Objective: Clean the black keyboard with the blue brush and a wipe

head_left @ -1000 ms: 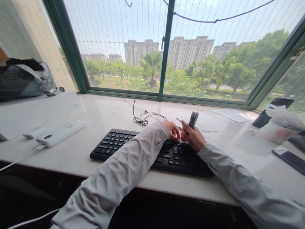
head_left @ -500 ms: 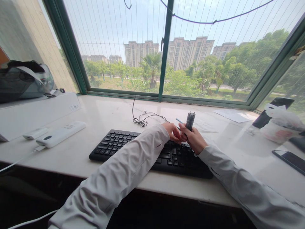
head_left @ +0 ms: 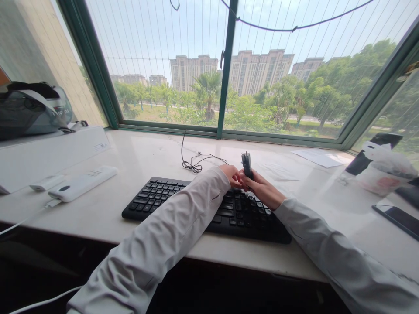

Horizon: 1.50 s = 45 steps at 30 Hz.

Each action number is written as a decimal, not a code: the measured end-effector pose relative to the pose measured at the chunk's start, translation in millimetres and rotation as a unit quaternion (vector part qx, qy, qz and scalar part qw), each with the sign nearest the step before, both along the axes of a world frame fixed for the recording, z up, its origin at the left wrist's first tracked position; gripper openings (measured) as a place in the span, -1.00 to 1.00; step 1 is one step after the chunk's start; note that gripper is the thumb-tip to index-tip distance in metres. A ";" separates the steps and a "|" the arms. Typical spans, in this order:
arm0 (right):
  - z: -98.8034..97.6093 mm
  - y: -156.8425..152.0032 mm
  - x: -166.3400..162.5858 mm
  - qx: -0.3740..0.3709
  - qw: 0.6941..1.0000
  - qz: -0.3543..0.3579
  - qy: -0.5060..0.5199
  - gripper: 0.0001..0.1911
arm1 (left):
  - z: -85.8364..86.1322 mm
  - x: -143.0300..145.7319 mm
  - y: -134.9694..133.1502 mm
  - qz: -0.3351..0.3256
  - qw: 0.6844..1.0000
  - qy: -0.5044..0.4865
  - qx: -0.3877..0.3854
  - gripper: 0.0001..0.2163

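A black keyboard point(head_left: 170, 203) lies on a white marble sill in front of a window. Both my hands meet over its far edge. My right hand point(head_left: 262, 192) is closed round a small dark cylindrical tool point(head_left: 246, 164) that stands upright, its top end above the fingers. My left hand point(head_left: 232, 175) is curled with its fingertips pinched against the lower part of the tool, beside the right hand. What the left fingers hold is hidden. Both arms wear pale long sleeves.
A thin black cable point(head_left: 196, 161) coils behind the keyboard. A white power strip point(head_left: 81, 183) and a white box point(head_left: 49, 152) sit at left, with a helmet point(head_left: 32, 109) on top. Papers point(head_left: 319, 158), a plastic bag point(head_left: 382, 168) and a phone point(head_left: 397, 220) lie at right.
The tool in my right hand has shifted left and away from me along the keyboard's far edge. My left hand has moved with it and stays at its base.
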State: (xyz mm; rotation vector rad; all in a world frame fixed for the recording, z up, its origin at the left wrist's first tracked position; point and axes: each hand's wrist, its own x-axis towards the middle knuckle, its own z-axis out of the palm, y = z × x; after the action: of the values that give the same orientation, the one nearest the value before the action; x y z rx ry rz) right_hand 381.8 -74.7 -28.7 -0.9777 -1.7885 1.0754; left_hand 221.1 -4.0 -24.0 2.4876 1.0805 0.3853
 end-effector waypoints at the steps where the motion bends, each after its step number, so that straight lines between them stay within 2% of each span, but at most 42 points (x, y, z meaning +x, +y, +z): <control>1: 1.2 -0.1 -0.7 -0.005 1.000 0.000 -0.002 -0.59 | 2.1 -1.2 1.0 0.010 1.000 0.013 0.017 -0.73; 4: 5.1 -0.3 -3.1 -0.021 1.000 -0.004 -0.022 -0.55 | 7.7 -3.4 1.9 0.037 0.998 0.038 0.038 -0.75; 12: 8.5 4.9 -7.0 -0.061 0.996 -0.032 -0.060 -0.47 | 16.1 -3.4 -6.3 0.078 0.996 0.031 0.022 -0.82; 18: 10.8 3.0 -5.9 0.050 0.989 -0.012 -0.137 -0.47 | 20.8 -4.9 -5.3 0.122 0.992 0.043 0.002 -0.86; 22: 11.6 3.6 1.9 0.115 0.969 -0.042 -0.214 -0.48 | 20.2 -5.3 -2.5 0.139 0.990 0.026 0.009 -0.81; 25: 11.5 7.0 8.5 0.122 0.957 -0.064 -0.254 -0.46 | 25.9 -6.7 -1.8 0.116 0.992 -0.043 -0.008 -0.77; 27: 11.4 9.1 11.3 0.118 0.954 -0.065 -0.268 -0.44 | 32.4 -7.0 -2.9 0.099 0.985 -0.128 -0.058 -0.62; 31: 10.8 9.8 11.9 0.115 0.957 -0.046 -0.264 -0.44 | 42.7 -5.5 -10.5 0.014 0.941 -0.262 -0.214 -0.33; 34: 10.3 7.5 9.9 0.093 0.968 -0.037 -0.230 -0.46 | 44.2 -3.9 -18.3 -0.043 0.912 -0.305 -0.269 -0.25; 36: 10.2 6.1 8.7 0.082 0.972 -0.033 -0.216 -0.47 | 42.7 -2.7 -22.3 -0.048 0.906 -0.320 -0.273 -0.30; 40: 10.8 5.7 11.4 0.088 0.971 -0.016 -0.223 -0.53 | 36.2 2.3 -24.3 -0.041 0.924 -0.310 -0.219 -0.60; 45: 13.9 11.7 28.6 0.058 0.972 0.054 -0.220 -0.52 | 30.1 9.1 -18.1 0.030 0.922 -0.309 -0.231 -0.86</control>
State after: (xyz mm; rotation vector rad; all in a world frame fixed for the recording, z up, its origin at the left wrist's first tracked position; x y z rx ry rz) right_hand 410.4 -63.0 -14.8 -1.1204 -2.2576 0.8486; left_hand 230.1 -22.1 6.0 1.7388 0.8526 0.7690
